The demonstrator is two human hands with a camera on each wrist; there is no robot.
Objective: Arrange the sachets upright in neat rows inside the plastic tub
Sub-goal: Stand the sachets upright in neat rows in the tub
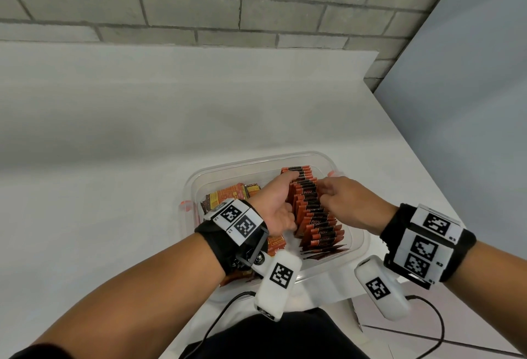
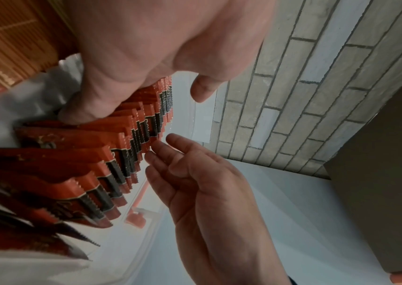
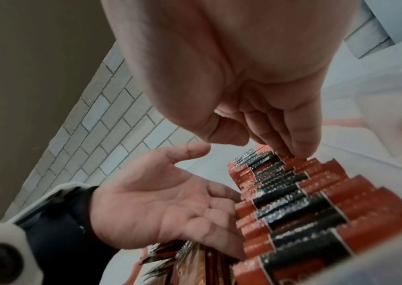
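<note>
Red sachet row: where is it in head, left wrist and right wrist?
Head: red sachet row at centre-right, inside the tub, between both hands.
Left wrist: row at centre-left.
Right wrist: row at lower right.
Shared landmark: brick wall.
</note>
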